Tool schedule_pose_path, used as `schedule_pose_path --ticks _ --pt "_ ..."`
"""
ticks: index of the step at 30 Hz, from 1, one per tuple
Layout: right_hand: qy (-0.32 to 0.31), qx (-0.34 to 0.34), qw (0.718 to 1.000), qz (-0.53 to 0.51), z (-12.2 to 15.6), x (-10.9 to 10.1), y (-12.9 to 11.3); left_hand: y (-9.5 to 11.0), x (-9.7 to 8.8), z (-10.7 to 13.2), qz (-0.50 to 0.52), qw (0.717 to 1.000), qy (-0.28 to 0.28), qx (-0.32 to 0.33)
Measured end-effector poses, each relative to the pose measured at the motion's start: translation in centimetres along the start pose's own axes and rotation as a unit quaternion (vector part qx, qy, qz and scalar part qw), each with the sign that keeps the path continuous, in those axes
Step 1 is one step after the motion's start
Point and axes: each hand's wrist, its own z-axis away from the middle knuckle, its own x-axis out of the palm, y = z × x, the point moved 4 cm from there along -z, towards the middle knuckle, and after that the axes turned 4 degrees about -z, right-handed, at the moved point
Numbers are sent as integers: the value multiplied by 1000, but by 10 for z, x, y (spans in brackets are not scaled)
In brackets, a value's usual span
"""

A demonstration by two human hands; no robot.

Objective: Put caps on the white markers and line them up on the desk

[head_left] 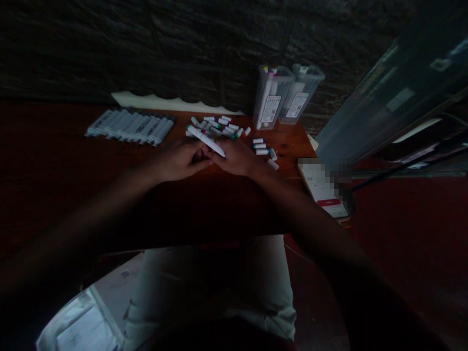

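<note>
My left hand (179, 160) and my right hand (236, 157) meet over the dark wooden table (73, 156). Between them they hold a white marker (206, 141) that slants from upper left to lower right. Both hands have their fingers curled around it; the left hand's fingertips are at the near end, but the dim light hides what they pinch. Just behind the hands lies a loose heap of marker caps (219, 126). Several more caps (263, 148) lie to the right of my right hand.
A row of several grey-white markers (129, 126) lies at the back left. Two clear plastic marker boxes (281, 95) stand at the back right against a dark stone wall. A phone (323, 190) lies at the table's right edge. A white strip (171, 103) runs along the back.
</note>
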Motion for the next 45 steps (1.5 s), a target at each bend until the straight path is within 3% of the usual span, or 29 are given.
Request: schedule_pose_path --ticks 8,45 --pt "-4 2 1000 -13 0 -1 0 -7 4 -1 2 1000 -2 4" --pt "1 7 1000 4 2 -3 -4 2 -3 -1 22 1000 1 -2"
